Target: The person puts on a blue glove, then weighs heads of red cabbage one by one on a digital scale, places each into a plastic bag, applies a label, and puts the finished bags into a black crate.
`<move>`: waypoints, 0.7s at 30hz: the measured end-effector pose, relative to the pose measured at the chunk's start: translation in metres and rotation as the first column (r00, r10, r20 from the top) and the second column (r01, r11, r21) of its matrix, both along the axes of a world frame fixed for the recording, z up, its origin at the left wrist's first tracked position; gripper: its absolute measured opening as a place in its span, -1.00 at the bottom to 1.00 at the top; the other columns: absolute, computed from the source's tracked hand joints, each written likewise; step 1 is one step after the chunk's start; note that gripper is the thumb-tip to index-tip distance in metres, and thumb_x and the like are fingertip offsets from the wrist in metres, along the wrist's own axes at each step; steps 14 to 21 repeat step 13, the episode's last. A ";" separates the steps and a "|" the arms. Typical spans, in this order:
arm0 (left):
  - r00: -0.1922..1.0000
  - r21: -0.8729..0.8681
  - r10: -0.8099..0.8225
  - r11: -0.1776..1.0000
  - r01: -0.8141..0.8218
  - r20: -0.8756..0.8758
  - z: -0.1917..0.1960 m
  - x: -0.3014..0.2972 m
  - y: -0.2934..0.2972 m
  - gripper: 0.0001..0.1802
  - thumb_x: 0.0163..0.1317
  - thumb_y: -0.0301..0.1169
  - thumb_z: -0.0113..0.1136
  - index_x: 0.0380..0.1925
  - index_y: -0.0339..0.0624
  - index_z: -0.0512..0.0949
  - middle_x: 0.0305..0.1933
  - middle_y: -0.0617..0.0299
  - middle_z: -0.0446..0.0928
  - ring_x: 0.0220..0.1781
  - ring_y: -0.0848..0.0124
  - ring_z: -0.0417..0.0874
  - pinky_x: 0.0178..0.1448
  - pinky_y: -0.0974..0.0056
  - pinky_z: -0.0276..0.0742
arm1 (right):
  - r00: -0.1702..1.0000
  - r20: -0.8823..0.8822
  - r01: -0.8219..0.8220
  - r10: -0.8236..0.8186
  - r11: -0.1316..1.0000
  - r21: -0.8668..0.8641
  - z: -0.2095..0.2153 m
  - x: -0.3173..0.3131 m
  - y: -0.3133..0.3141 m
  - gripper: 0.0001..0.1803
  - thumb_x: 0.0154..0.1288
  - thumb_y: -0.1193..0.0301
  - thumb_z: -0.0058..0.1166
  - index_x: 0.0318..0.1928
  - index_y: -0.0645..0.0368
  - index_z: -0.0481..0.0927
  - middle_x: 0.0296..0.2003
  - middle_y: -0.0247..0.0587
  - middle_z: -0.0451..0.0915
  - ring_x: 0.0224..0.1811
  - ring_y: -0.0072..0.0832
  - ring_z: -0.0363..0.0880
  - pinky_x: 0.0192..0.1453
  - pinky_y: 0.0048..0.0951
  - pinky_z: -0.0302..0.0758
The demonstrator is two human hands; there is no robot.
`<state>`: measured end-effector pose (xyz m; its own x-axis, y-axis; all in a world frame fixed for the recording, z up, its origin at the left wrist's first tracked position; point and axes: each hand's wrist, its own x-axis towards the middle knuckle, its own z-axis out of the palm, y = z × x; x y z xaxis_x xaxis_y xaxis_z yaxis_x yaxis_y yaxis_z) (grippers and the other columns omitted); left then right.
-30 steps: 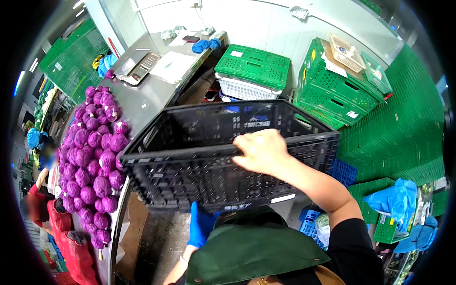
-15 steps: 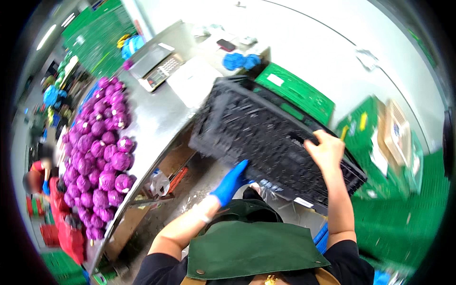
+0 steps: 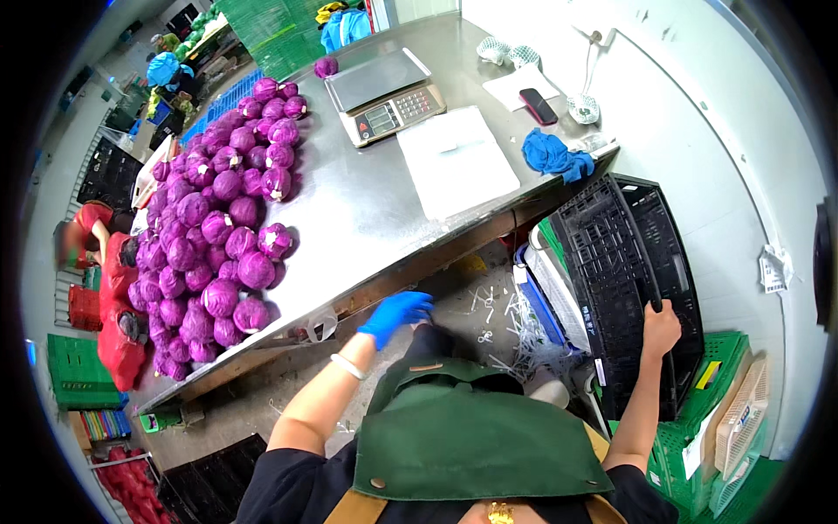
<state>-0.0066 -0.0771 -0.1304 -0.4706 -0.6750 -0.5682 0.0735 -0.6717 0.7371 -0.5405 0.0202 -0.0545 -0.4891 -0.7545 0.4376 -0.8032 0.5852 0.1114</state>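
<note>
The bare right hand has its fingers curled over the near rim of a black slatted plastic crate, which stands beside the stainless steel desk, set on other crates at the person's right. The left hand, in a blue glove, hangs loosely open under the desk edge, holding nothing. I'd judge the crate is being settled into place; next, that grip must let go cleanly. 1 heap of purple cabbages covers the desk's left side.
</note>
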 end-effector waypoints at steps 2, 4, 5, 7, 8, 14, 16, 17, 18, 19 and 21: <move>0.985 -0.109 0.144 0.985 -0.133 0.096 -0.012 0.049 -0.011 -0.62 0.36 -0.25 -0.03 0.07 -0.20 0.50 -0.01 0.12 0.59 -0.02 0.32 0.60 0.09 0.26 0.51 | 0.997 0.031 0.069 -0.071 0.995 0.070 -0.015 0.020 0.001 -0.70 0.10 0.18 0.24 -0.35 0.16 0.57 -0.50 -0.11 0.61 -0.46 -0.21 0.63 -0.37 -0.23 0.55; 0.919 -0.063 0.303 0.953 -0.296 0.253 -0.029 0.091 -0.033 -0.65 0.34 -0.28 -0.03 0.00 -0.21 0.54 -0.11 0.12 0.62 -0.12 0.34 0.63 0.00 0.27 0.54 | 0.970 0.163 0.141 -0.179 0.966 0.218 -0.014 0.040 -0.007 -0.69 0.14 0.17 0.22 -0.33 0.18 0.55 -0.50 -0.08 0.60 -0.42 -0.13 0.62 -0.32 -0.18 0.56; 0.887 -0.049 0.346 0.936 -0.348 0.305 -0.033 0.104 -0.043 -0.67 0.33 -0.29 -0.06 -0.03 -0.20 0.55 -0.11 0.12 0.63 -0.16 0.35 0.63 -0.04 0.30 0.53 | 0.968 0.156 0.153 -0.197 0.954 0.256 -0.016 0.047 -0.008 -0.66 0.12 0.17 0.22 -0.24 0.17 0.59 -0.44 -0.05 0.62 -0.36 -0.10 0.64 -0.27 -0.15 0.57; 0.900 -0.070 0.360 0.933 -0.354 0.246 -0.050 0.130 -0.060 -0.68 0.33 -0.30 -0.05 -0.03 -0.19 0.55 -0.12 0.12 0.63 -0.16 0.35 0.64 -0.04 0.30 0.53 | 0.949 0.190 0.196 -0.252 0.942 0.271 -0.037 0.054 -0.013 -0.61 0.08 0.16 0.24 -0.16 0.17 0.63 -0.36 0.00 0.65 -0.27 -0.06 0.65 -0.20 -0.10 0.58; 0.911 -0.088 0.368 0.930 -0.358 0.185 -0.056 0.143 -0.071 -0.69 0.32 -0.31 -0.05 -0.04 -0.18 0.56 -0.12 0.12 0.63 -0.17 0.34 0.64 -0.04 0.31 0.52 | 0.931 0.219 0.232 -0.293 0.936 0.264 -0.054 0.054 -0.011 -0.60 0.07 0.16 0.25 -0.16 0.16 0.64 -0.32 0.01 0.66 -0.23 -0.05 0.64 -0.17 -0.09 0.58; 0.913 -0.108 0.377 0.925 -0.363 0.156 -0.050 0.160 -0.137 -0.69 0.32 -0.31 -0.04 -0.05 -0.17 0.56 -0.11 0.11 0.63 -0.17 0.33 0.64 -0.02 0.29 0.52 | 0.874 0.314 0.202 -0.371 0.865 0.460 -0.073 0.071 -0.062 -0.58 -0.04 0.22 0.34 -0.17 0.20 0.67 -0.27 0.08 0.66 -0.16 -0.05 0.65 -0.08 -0.12 0.58; 0.913 -0.108 0.377 0.925 -0.363 0.156 -0.050 0.160 -0.137 -0.69 0.32 -0.31 -0.04 -0.05 -0.17 0.56 -0.11 0.11 0.63 -0.17 0.33 0.64 -0.02 0.29 0.52 | 0.874 0.314 0.202 -0.371 0.865 0.460 -0.073 0.071 -0.062 -0.58 -0.04 0.22 0.34 -0.17 0.20 0.67 -0.27 0.08 0.66 -0.16 -0.05 0.65 -0.08 -0.12 0.58; 0.913 -0.108 0.377 0.925 -0.363 0.156 -0.050 0.160 -0.137 -0.69 0.32 -0.31 -0.04 -0.05 -0.17 0.56 -0.11 0.11 0.63 -0.17 0.33 0.64 -0.02 0.29 0.52 | 0.874 0.314 0.202 -0.371 0.865 0.460 -0.073 0.071 -0.062 -0.58 -0.04 0.22 0.34 -0.17 0.20 0.67 -0.27 0.08 0.66 -0.16 -0.05 0.65 -0.08 -0.12 0.58; 0.913 -0.108 0.377 0.925 -0.363 0.156 -0.050 0.160 -0.137 -0.69 0.32 -0.31 -0.04 -0.05 -0.17 0.56 -0.11 0.11 0.63 -0.17 0.33 0.64 -0.02 0.29 0.52 | 0.874 0.314 0.202 -0.371 0.865 0.460 -0.073 0.071 -0.062 -0.58 -0.04 0.22 0.34 -0.17 0.20 0.67 -0.27 0.08 0.66 -0.16 -0.05 0.65 -0.08 -0.12 0.58; 0.913 -0.108 0.377 0.925 -0.363 0.156 -0.050 0.160 -0.137 -0.69 0.32 -0.31 -0.04 -0.05 -0.17 0.56 -0.11 0.11 0.63 -0.17 0.33 0.64 -0.02 0.29 0.52 | 0.874 0.314 0.202 -0.371 0.865 0.460 -0.073 0.071 -0.062 -0.58 -0.04 0.22 0.34 -0.17 0.20 0.67 -0.27 0.08 0.66 -0.16 -0.05 0.65 -0.08 -0.12 0.58; 0.913 -0.108 0.377 0.925 -0.363 0.156 -0.050 0.160 -0.137 -0.69 0.32 -0.31 -0.04 -0.05 -0.17 0.56 -0.11 0.11 0.63 -0.17 0.33 0.64 -0.02 0.29 0.52 | 0.874 0.314 0.202 -0.371 0.865 0.460 -0.073 0.071 -0.062 -0.58 -0.04 0.22 0.34 -0.17 0.20 0.67 -0.27 0.08 0.66 -0.16 -0.05 0.65 -0.08 -0.12 0.58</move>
